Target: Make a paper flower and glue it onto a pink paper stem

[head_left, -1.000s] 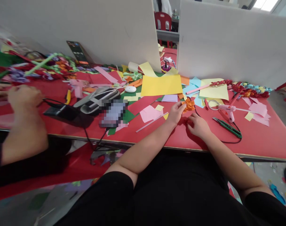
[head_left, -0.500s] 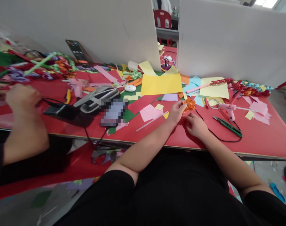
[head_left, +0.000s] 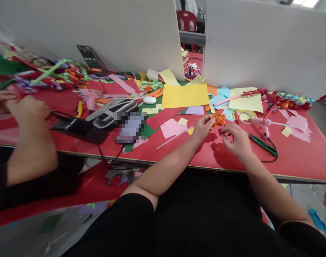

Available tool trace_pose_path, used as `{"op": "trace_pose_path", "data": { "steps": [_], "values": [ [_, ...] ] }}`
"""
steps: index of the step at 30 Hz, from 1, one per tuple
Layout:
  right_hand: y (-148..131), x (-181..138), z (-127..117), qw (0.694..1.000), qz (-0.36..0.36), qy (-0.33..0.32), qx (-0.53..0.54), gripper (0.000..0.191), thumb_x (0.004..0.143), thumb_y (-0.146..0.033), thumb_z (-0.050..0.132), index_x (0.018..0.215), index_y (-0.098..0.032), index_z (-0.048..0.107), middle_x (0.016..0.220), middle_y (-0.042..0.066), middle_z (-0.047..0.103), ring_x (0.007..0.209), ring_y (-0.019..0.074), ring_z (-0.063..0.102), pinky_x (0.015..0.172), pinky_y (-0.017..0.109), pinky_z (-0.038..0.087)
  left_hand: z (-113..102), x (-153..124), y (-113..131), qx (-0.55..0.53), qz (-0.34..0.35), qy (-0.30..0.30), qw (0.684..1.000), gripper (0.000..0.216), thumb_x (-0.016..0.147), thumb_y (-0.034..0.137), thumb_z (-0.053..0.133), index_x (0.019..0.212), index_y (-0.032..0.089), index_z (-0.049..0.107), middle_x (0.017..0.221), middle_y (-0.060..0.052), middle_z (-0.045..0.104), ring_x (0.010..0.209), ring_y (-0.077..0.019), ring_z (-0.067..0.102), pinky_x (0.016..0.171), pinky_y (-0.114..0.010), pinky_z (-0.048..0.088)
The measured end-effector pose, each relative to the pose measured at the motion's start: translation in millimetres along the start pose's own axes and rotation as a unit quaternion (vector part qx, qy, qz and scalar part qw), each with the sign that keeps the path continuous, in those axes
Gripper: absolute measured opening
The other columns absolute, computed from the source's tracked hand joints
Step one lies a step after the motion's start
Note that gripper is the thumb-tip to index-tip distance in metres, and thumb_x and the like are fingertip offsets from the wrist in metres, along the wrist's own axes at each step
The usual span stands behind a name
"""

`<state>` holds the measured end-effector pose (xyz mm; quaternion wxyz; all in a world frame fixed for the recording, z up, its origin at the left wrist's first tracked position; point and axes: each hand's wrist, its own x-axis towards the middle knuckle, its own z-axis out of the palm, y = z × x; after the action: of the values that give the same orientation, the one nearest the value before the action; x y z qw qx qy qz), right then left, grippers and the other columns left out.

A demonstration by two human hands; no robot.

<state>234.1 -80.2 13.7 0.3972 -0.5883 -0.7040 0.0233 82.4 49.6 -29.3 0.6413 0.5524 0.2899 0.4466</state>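
My left hand (head_left: 203, 127) pinches an orange paper flower (head_left: 219, 118) by its near left side, just over the red table (head_left: 179, 157). To the right of the flower, my right hand (head_left: 236, 140) hovers apart from it, fingers half curled and spread, with nothing visible in them. A dark cable passes partly behind this hand. Close beyond it lie a green utility knife (head_left: 263, 144), its front end hidden by the hand, and a pink glue gun (head_left: 262, 125) with a clear glue stick in its back.
A yellow paper sheet (head_left: 185, 95), pink scraps (head_left: 170, 127) and a tape ring (head_left: 245, 117) lie around. Red and coloured paper chains (head_left: 275, 98) run along the white partition (head_left: 259, 46). A phone (head_left: 132, 126) and a grey case (head_left: 116, 112) sit left. Another person's hand (head_left: 29, 109) works at far left.
My right hand has moved right and up, away from the flower, and its fingers have spread. My left hand keeps the flower in nearly the same place.
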Motion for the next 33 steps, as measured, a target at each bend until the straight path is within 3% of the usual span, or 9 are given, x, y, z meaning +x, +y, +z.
{"op": "trace_pose_path", "data": {
  "steps": [2, 4, 10, 15, 21, 28, 33],
  "values": [
    [-2.5, 8.9, -14.7, 0.997, -0.013, 0.075, 0.002, 0.017, 0.094, -0.014, 0.068, 0.100, -0.027, 0.077, 0.103, 0.006, 0.082, 0.096, 0.0268, 0.077, 0.084, 0.042, 0.064, 1.1, -1.9, 0.2, 0.002, 0.003, -0.015, 1.000, 0.043, 0.091, 0.059, 0.083, 0.109, 0.020, 0.080, 0.103, -0.007, 0.081, 0.086, -0.0168, 0.069, 0.073, -0.028, 0.053],
    [-0.8, 18.6, -21.8, 0.995, -0.016, 0.102, 0.002, 0.017, 0.093, -0.014, 0.068, 0.099, -0.027, 0.078, 0.103, 0.007, 0.082, 0.093, 0.0265, 0.076, 0.080, 0.041, 0.064, 2.2, -3.8, -0.1, 0.004, 0.008, -0.030, 0.999, 0.046, 0.091, 0.061, 0.084, 0.111, 0.020, 0.080, 0.101, -0.007, 0.080, 0.083, -0.0163, 0.069, 0.073, -0.028, 0.054],
    [16.3, 30.7, -11.1, 0.996, -0.006, 0.081, 0.039, 0.016, 0.089, -0.015, 0.068, 0.095, -0.025, 0.078, 0.093, 0.005, 0.080, 0.084, 0.0244, 0.076, 0.073, 0.039, 0.066, 3.6, -8.5, -0.9, 0.027, 0.048, -0.051, 0.997, 0.048, 0.095, 0.066, 0.082, 0.108, 0.020, 0.080, 0.091, -0.005, 0.078, 0.076, -0.0151, 0.067, 0.072, -0.030, 0.055],
    [19.1, 31.3, -8.7, 0.995, 0.024, 0.088, 0.041, 0.012, 0.088, -0.019, 0.070, 0.094, -0.025, 0.078, 0.093, 0.006, 0.080, 0.085, 0.0253, 0.076, 0.074, 0.039, 0.067, 5.7, -10.6, -1.4, 0.040, 0.064, -0.048, 0.996, 0.043, 0.098, 0.062, 0.081, 0.111, 0.021, 0.083, 0.099, -0.008, 0.082, 0.083, -0.0167, 0.072, 0.076, -0.031, 0.057],
    [9.9, 35.1, -15.1, 0.998, 0.044, 0.039, 0.008, 0.012, 0.086, -0.018, 0.071, 0.093, -0.025, 0.078, 0.095, 0.007, 0.080, 0.087, 0.0269, 0.076, 0.074, 0.041, 0.067, 7.8, -14.1, 6.2, 0.028, 0.040, -0.041, 0.998, 0.044, 0.096, 0.062, 0.083, 0.109, 0.020, 0.084, 0.099, -0.009, 0.083, 0.079, -0.0164, 0.071, 0.072, -0.032, 0.057],
    [6.7, 30.3, -12.7, 0.998, 0.055, 0.034, 0.019, 0.011, 0.085, -0.019, 0.073, 0.093, -0.026, 0.077, 0.095, 0.007, 0.081, 0.085, 0.0266, 0.077, 0.074, 0.042, 0.070, 9.9, -14.1, 5.3, 0.003, 0.028, -0.036, 0.999, 0.046, 0.092, 0.063, 0.088, 0.106, 0.019, 0.083, 0.098, -0.010, 0.083, 0.074, -0.0150, 0.070, 0.066, -0.030, 0.056],
    [8.1, 29.1, -11.1, 0.996, 0.061, 0.053, 0.025, 0.008, 0.086, -0.022, 0.072, 0.091, -0.025, 0.077, 0.093, 0.006, 0.080, 0.080, 0.0236, 0.076, 0.071, 0.038, 0.069, 10.6, -15.8, 7.0, -0.015, 0.011, -0.031, 0.999, 0.043, 0.091, 0.056, 0.091, 0.110, 0.018, 0.084, 0.096, -0.009, 0.082, 0.078, -0.0164, 0.071, 0.070, -0.032, 0.059]
  ]
}}
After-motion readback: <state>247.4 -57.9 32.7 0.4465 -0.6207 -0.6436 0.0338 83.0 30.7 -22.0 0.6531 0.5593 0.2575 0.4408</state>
